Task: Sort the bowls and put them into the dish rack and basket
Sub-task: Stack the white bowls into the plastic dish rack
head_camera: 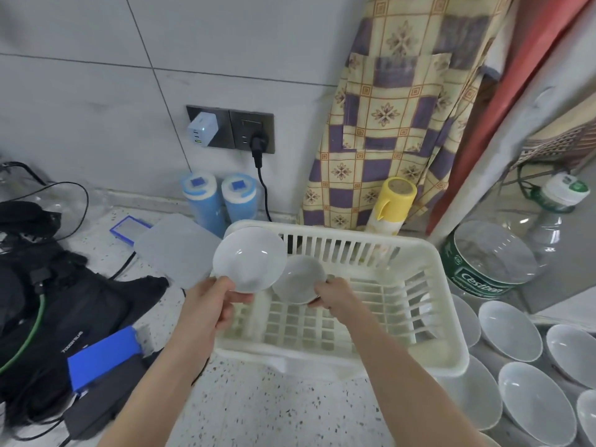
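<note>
White bowl (pixel 250 259) in left hand (pixel 211 304), smaller bowl (pixel 298 280) seemingly in right hand (pixel 335 296)

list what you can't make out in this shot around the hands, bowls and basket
Head view only:
- Right hand: its fingers are hidden behind the smaller bowl.
- Basket: far left corner is hidden by the larger bowl in the left hand.
- Loose bowls: cut off by right edge, count unclear.

Two blue canisters (pixel 219 198) by wall, yellow bottle (pixel 392 204) near patterned cloth (pixel 396 117) — black bag (pixel 64 304) left
</note>
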`<state>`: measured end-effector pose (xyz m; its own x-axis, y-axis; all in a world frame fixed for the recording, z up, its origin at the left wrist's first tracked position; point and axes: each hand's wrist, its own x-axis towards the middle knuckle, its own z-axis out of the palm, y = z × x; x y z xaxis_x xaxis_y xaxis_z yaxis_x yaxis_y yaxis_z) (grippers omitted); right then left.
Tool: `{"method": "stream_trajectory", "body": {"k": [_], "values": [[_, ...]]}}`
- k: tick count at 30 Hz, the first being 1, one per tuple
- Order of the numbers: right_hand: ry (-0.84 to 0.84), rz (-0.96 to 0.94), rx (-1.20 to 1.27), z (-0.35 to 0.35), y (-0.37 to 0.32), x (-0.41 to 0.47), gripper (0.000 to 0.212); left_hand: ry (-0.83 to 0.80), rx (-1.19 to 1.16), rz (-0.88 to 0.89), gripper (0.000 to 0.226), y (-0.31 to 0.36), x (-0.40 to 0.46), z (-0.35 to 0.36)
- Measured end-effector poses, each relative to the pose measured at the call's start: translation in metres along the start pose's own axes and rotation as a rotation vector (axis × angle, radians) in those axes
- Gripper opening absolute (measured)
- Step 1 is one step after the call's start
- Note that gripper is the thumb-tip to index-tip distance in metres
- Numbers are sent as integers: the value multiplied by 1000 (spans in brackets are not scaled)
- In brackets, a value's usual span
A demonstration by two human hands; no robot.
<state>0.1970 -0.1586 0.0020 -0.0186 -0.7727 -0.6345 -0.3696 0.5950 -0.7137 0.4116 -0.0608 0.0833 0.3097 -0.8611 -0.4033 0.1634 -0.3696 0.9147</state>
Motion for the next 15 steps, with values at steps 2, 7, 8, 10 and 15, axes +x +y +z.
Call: {"method": "stream_trajectory", "body": {"k": [2,7,8,10,15], "values": [[-4,10,31,4,0,4,38,0,-2,-20,23,1,4,6],[-63,76,182,10,2,11,28,-15,41,-57,19,4,8,21],[-83,100,206,11,2,11,24,-17,51,-60,19,4,8,23],[-114,135,243,11,4,10,22,-25,65,-68,18,4,9,28],[-164,124,86,-7,0,0,22,-52,93,-88,19,2,11,39]]}}
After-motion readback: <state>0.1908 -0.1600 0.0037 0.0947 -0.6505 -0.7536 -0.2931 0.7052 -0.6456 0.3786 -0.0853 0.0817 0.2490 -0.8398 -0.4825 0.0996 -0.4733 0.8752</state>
